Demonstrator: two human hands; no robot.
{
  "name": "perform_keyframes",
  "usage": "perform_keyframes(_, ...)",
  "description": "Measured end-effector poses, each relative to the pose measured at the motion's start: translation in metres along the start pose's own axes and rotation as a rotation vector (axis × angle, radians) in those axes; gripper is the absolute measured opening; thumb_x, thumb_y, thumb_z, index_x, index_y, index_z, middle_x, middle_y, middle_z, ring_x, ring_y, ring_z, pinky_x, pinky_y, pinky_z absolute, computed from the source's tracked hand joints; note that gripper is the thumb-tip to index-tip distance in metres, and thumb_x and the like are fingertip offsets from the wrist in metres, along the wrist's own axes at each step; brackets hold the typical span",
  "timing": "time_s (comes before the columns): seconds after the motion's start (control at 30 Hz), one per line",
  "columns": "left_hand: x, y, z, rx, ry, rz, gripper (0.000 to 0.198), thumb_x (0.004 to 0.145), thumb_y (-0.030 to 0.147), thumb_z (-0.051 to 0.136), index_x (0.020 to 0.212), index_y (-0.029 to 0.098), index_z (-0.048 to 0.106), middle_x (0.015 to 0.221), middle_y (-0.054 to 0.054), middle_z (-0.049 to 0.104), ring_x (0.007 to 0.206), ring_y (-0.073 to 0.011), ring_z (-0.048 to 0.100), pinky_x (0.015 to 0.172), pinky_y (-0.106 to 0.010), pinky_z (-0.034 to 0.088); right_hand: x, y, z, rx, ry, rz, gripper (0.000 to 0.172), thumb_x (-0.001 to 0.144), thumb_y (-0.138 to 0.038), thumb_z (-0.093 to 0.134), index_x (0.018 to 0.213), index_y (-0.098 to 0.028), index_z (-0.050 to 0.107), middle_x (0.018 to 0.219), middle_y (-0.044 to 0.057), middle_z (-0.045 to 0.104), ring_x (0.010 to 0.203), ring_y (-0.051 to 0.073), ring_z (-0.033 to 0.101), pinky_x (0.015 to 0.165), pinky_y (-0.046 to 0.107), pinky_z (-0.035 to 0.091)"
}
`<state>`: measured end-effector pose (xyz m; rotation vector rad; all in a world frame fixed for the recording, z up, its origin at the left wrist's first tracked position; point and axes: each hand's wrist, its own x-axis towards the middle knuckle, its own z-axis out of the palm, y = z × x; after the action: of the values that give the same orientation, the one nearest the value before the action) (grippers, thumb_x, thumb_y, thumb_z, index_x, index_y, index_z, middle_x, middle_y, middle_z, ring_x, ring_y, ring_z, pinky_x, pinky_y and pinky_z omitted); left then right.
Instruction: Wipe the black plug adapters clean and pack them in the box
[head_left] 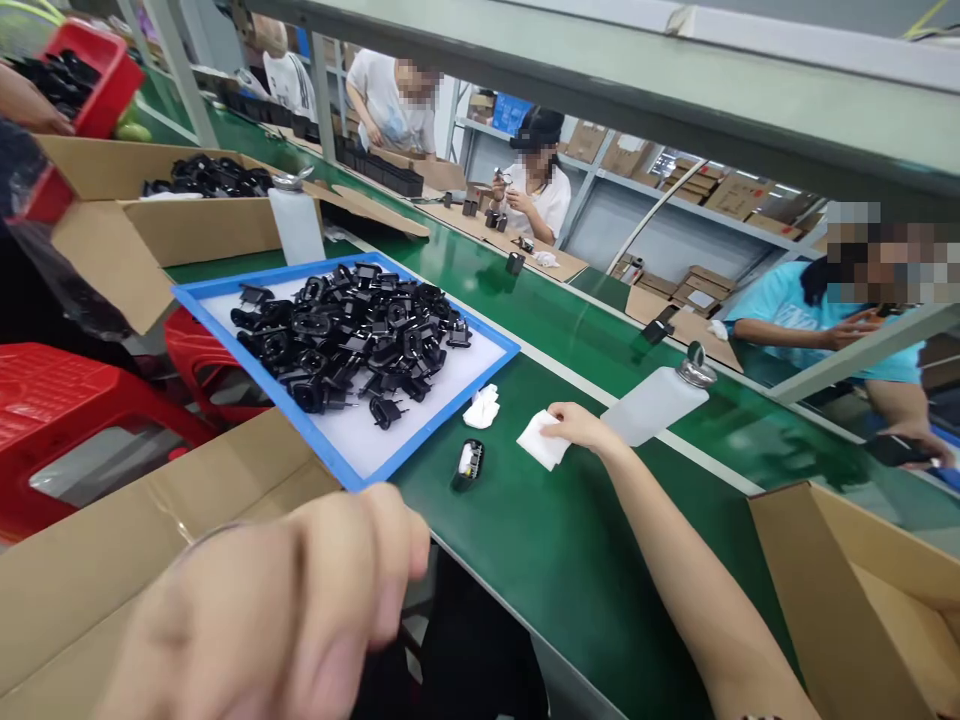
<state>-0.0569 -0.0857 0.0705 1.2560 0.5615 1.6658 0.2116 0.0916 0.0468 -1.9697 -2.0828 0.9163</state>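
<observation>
My right hand (574, 425) reaches out over the green conveyor belt (570, 560), its fingers pinched on a folded white cloth (541, 443). Left of the cloth, a small black part with a pale face (469, 465) lies on the belt, and a crumpled white wad (482, 407) sits just beyond it. My left hand (285, 610) is raised close to the camera and blurred; its fingers look curled, and I cannot see whether it holds anything. A blue-rimmed white tray (420, 440) heaped with several black plug parts (352, 330) rests to the left.
A white dispenser bottle (656, 400) stands tilted just beyond my right hand, another (296, 225) behind the tray. Open cardboard boxes (847, 600) flank me; one at the left (150, 230) holds black parts. Red stools (52, 400) stand on the left. Other workers sit across the belt.
</observation>
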Motion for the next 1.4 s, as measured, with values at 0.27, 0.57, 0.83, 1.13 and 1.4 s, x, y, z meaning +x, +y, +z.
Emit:
perform_keyframes(0.27,0.034,-0.079,-0.006,0.2,0.143,-0.24,0.01,0.061,0.027,0.06,0.059,0.019,0.055,0.067,0.0,0.055,0.067,-0.0128,0.051,0.057,-0.021,0.042,-0.077,0.004,-0.064,0.425,-0.158,-0.128,0.044,0.057,-0.029,0.061,0.096,-0.016,0.047,0.077,0.0,0.055,0.068,0.015,0.052,0.058,0.023,0.041)
perform_keyframes(0.57,0.022,-0.11,-0.012,0.425,0.203,-0.402,0.023,0.056,0.04,0.058,0.056,0.017,0.055,0.071,-0.003,0.056,0.07,-0.0151,0.053,0.06,-0.021,0.045,-0.1,0.043,-0.151,0.244,0.842,0.079,0.017,0.059,-0.027,0.051,0.07,-0.014,0.051,0.067,0.004,0.053,0.057,0.016,0.048,0.05,0.025,0.037)
perform_keyframes(0.83,0.015,-0.116,-0.018,0.61,0.136,-0.387,0.023,0.06,0.04,0.054,0.061,0.017,0.055,0.074,-0.003,0.058,0.07,-0.0157,0.055,0.057,-0.02,0.047,-0.054,0.05,-0.111,-0.249,1.078,0.045,0.014,0.067,-0.021,0.039,0.079,-0.018,0.044,0.063,0.005,0.051,0.056,0.021,0.047,0.048,0.026,0.032)
perform_keyframes(1.13,0.01,-0.123,-0.017,0.714,0.019,-0.325,0.022,0.066,0.04,0.05,0.065,0.018,0.054,0.079,-0.003,0.057,0.079,-0.0162,0.053,0.066,-0.022,0.045,-0.053,0.056,-0.101,-0.321,1.086,-0.013,0.016,0.07,-0.021,0.035,0.083,-0.018,0.043,0.067,0.007,0.053,0.06,0.022,0.05,0.05,0.026,0.034)
perform_keyframes(1.4,0.011,-0.124,-0.02,0.771,-0.071,-0.28,0.02,0.067,0.038,0.049,0.065,0.019,0.054,0.078,-0.003,0.058,0.077,-0.017,0.054,0.063,-0.023,0.046,-0.055,0.056,-0.1,-0.322,1.086,-0.001,0.02,0.07,-0.022,0.034,0.086,-0.017,0.044,0.073,0.009,0.054,0.069,0.024,0.05,0.057,0.029,0.036)
